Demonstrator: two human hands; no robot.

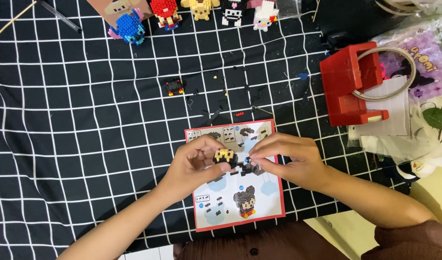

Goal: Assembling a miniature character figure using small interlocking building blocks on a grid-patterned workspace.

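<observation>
Two hands are pinched on one small black-and-yellow brick assembly [226, 157], left hand [194, 166] gripping, right hand [290, 159] fingertips pressing, over red-bordered instruction sheet [240, 202] at black grid-patterned tablecloth's [76, 135] near edge; left half open.

Both forearms come in from the lower edge and angle toward each other, meeting at the middle. The left hand [194, 163] is curled, thumb and fingertips pinched closed at its right side. The right hand [290, 161] lies knuckles up, its fingers bent and pinched toward the left hand, fingertips of the two nearly touching. A dark sleeve covers the right upper arm.
</observation>
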